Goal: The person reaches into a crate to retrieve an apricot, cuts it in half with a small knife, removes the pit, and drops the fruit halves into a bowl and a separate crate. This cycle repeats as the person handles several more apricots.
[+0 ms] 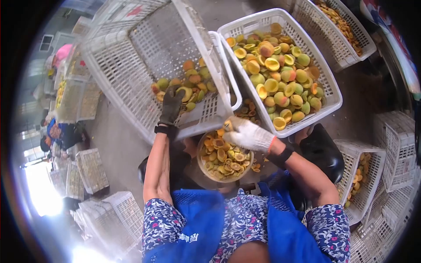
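A tilted white crate (109, 57) holds halved green and orange fruit (193, 81) at its lower end. My left hand (172, 105), in a dark glove, reaches in among this fruit; its fingertips are at the pieces, and what they grip is hard to make out. My right hand (247, 133), in a stained white glove, is closed around a small yellowish piece, just above a round bowl (200, 160) of cut fruit pieces (223, 153). To the right, a second white crate (337, 94) is filled with fruit halves (280, 74).
Another crate of orange pieces (337, 26) stands at the upper right, and one more (362, 175) at the lower right near stacked crates (399, 136). A black boot (324, 153) is beside my right arm. Crates (92, 171) and people (59, 131) are at the left.
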Tool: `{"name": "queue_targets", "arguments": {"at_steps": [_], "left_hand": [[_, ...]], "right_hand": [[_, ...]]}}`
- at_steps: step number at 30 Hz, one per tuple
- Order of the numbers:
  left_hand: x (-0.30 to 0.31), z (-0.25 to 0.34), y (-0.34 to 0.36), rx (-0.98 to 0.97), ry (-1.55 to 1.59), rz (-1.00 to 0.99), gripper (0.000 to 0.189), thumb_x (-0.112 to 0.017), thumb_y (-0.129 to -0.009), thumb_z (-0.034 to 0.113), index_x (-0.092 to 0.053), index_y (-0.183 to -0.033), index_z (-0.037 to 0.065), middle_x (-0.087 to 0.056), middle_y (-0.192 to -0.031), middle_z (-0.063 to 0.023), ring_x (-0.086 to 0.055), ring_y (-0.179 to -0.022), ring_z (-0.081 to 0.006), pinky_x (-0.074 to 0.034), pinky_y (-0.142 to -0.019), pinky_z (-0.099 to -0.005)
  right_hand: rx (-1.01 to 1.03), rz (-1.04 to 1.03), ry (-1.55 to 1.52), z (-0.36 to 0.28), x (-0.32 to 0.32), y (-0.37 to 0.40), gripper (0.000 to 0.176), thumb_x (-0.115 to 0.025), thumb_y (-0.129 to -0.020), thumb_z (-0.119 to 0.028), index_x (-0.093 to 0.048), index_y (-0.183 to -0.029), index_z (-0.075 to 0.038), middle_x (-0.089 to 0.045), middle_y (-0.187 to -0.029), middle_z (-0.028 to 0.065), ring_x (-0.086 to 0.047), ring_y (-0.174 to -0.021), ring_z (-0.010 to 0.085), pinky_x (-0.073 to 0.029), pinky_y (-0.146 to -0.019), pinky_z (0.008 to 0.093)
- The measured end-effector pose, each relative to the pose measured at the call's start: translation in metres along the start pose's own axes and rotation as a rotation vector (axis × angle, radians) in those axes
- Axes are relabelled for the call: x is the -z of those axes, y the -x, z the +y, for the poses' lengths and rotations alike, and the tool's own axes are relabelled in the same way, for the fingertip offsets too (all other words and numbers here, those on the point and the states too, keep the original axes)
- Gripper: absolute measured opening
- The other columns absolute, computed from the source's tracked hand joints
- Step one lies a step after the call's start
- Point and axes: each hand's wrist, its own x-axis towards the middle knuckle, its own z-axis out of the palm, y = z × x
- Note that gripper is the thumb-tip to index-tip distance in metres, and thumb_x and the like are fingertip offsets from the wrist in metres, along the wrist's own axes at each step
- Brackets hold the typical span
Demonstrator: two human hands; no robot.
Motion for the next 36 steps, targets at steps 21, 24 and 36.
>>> {"name": "queue_targets", "arguments": {"at_steps": [21, 24, 36], "left_hand": [[-0.052, 0.193, 0.086, 0.187, 0.759, 0.043, 0.046, -0.066, -0.083, 0.006, -0.046, -0.124, -0.005, -0.059, -0.112, -0.014, -0.061, -0.097, -0.0172, -0.054, -0.08, -0.0284], [-0.061, 0.188, 0.084, 0.157, 0.749, 0.056, 0.045, -0.067, -0.083, 0.006, -0.048, -0.122, -0.005, -0.059, -0.112, -0.0137, -0.06, -0.099, -0.0173, -0.052, -0.085, -0.0285], [-0.072, 0.16, 0.083, 0.036, 0.581, 0.068, 0.044, -0.072, -0.079, 0.008, -0.053, -0.117, -0.003, -0.06, -0.111, -0.0106, -0.06, -0.097, -0.0163, -0.05, -0.085, -0.028]], "right_hand": [[0.6, 0.514, 0.79, 0.008, 0.005, 0.012, 0.013, -0.061, -0.079, -0.009, -0.057, -0.089, -0.002, -0.056, -0.094, 0.0181, -0.061, -0.071, 0.0332, -0.05, -0.059, 0.0406], [0.572, 0.525, 0.788, 0.008, 0.005, 0.011, 0.009, -0.062, -0.076, -0.008, -0.058, -0.082, -0.002, -0.054, -0.102, 0.0172, -0.061, -0.071, 0.0299, -0.051, -0.059, 0.0378], [0.529, 0.445, 0.654, 0.014, -0.004, 0.003, 0.02, -0.06, -0.08, -0.013, -0.059, -0.095, 0.0, -0.057, -0.097, 0.02, -0.06, -0.085, 0.0361, -0.051, -0.069, 0.0412]]}}
